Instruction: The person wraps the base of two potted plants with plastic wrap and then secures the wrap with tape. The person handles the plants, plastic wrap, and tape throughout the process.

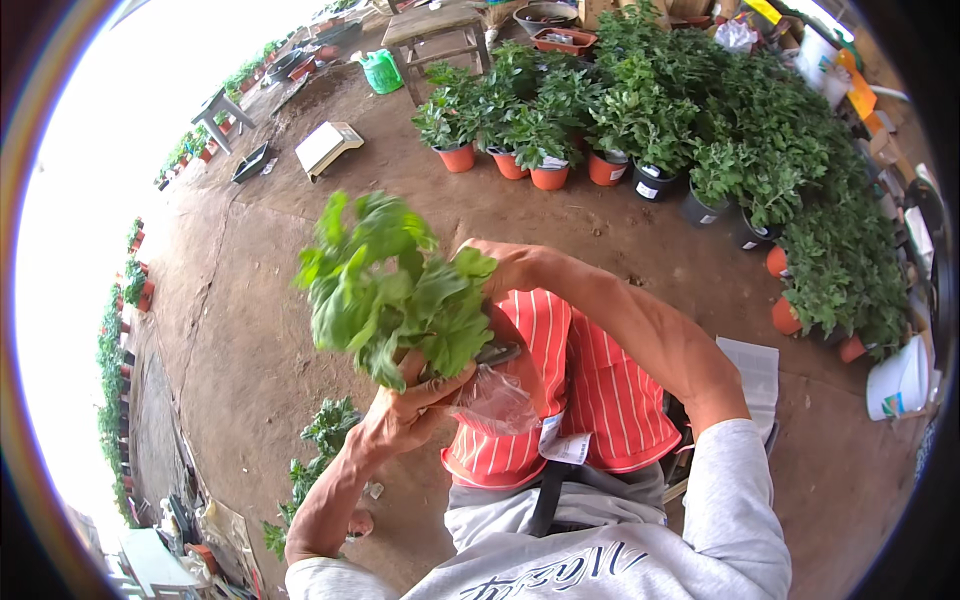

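Note:
A leafy green plant (397,292) is held up before my chest, its foliage slightly blurred and leaning to the left. My left hand (420,412) grips it low down, fingers curled under the leaves beside a dark edge. Behind the upper leaves, my right hand (495,262) reaches in at the far side; its fingers are hidden, so its grip does not show. A brownish-red surface (525,367), perhaps a pot, is partly visible below the foliage. Clear plastic film (495,401) hangs by my left hand. A white paper tag (564,444) lies against my red striped apron (615,420).
Many chrysanthemum-like potted plants (645,105) crowd the right side on the earthen floor (247,300). Ahead stand a scale (328,148), a green watering can (381,71) and a wooden table (431,30). More plants (326,431) stand near my left arm. A white bucket (898,379) is far right.

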Demonstrator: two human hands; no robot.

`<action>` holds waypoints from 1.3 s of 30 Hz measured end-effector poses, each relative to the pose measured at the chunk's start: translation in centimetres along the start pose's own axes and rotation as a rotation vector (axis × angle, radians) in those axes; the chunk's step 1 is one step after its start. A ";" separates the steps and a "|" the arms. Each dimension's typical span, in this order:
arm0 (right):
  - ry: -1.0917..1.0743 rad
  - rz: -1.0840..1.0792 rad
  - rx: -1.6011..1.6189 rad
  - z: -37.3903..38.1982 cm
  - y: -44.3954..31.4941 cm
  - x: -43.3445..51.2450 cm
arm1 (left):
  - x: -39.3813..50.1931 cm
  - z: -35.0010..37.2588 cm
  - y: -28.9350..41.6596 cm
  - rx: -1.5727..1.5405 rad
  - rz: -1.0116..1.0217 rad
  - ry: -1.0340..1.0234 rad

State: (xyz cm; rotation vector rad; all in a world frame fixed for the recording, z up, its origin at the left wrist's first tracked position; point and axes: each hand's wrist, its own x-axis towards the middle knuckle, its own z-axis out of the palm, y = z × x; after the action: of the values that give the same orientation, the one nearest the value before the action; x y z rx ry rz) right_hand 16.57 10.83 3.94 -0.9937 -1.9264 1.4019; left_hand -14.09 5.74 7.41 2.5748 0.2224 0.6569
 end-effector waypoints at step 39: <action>-0.039 0.132 0.168 -4.2 1.8 -3.4 | 2.8 0.9 -2.6 -0.417 -0.192 -0.132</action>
State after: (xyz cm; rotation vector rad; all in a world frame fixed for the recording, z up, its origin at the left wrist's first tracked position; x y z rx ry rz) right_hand 22.23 10.68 3.50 -1.0351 -1.7635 1.6388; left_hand -11.33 8.44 6.59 2.1534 0.2545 0.4093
